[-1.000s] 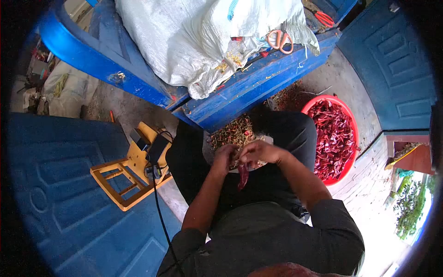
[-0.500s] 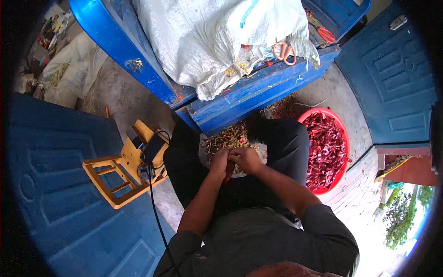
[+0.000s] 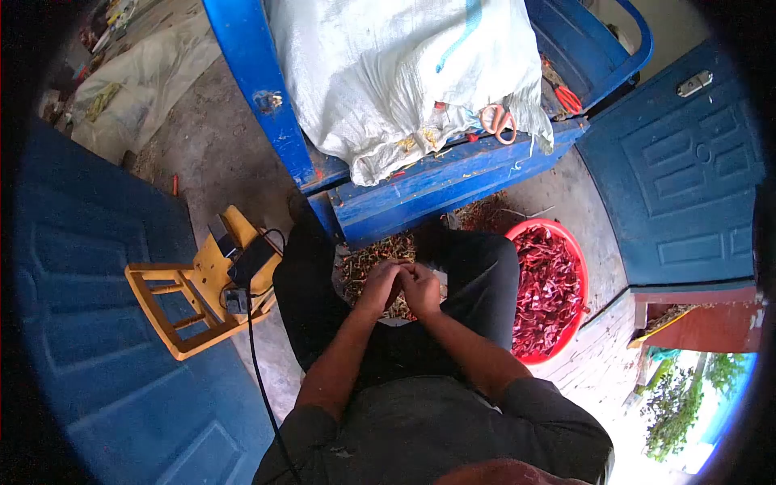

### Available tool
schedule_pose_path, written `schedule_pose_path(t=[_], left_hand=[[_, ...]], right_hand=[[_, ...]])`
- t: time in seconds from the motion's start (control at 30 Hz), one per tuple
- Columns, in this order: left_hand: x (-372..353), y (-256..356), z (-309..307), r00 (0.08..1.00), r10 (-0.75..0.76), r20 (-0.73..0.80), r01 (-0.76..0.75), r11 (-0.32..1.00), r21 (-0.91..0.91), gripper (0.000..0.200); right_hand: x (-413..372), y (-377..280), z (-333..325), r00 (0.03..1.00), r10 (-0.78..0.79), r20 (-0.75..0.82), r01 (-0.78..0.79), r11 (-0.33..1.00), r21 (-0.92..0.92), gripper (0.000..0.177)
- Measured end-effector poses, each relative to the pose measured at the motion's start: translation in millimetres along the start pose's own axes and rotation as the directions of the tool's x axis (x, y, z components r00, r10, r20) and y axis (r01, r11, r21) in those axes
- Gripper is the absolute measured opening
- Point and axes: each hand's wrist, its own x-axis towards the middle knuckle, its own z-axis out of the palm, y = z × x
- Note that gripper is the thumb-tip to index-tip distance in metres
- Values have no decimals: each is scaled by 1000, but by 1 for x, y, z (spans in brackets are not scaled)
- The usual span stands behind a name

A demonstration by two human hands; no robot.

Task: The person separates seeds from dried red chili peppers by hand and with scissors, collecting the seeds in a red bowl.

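My left hand and my right hand meet between my knees, thumbs and fingertips pressed together. Their fingers are curled closed, and whatever they pinch is hidden from above. Below them lies a heap of dry stems and reddish bits, partly covered by my hands. To the right of my knee stands a red basin full of dried red chilies.
Ahead is a blue cart bearing a white woven sack, pink-handled scissors and red-handled pliers or shears. A wooden chair holds a black device with a cable. Blue doors flank both sides.
The view has shifted, so the basin and chair appear lower and farther left. My hands stay together; the reddish strip seen under them before is no longer visible.
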Motion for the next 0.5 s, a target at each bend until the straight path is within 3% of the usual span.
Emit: schedule_pose_path(t=[0.07, 0.13, 0.23, 0.43, 0.5], left_hand=[[-3, 7, 0, 998, 45, 46, -41, 995, -86, 18], [-12, 19, 1, 987, 80, 139, -54, 982, -180, 20], [-10, 9, -12, 995, 25, 95, -14, 993, -119, 24], [-12, 7, -4, 996, -18, -90, 23, 998, 51, 25], [-6, -5, -10, 995, -24, -101, 21, 999, -38, 25]], right_hand=[[2, -11, -3, 999, -35, -32, 34, 999, -16, 16], [6, -37, -14, 934, -311, -175, 315, 949, -7, 12], [15, -33, -13, 964, -243, -106, 246, 969, 16, 9], [21, -6, -2, 956, -294, -6, 294, 956, -18, 8], [23, -15, -4, 951, -306, 41, 306, 952, 13, 8]])
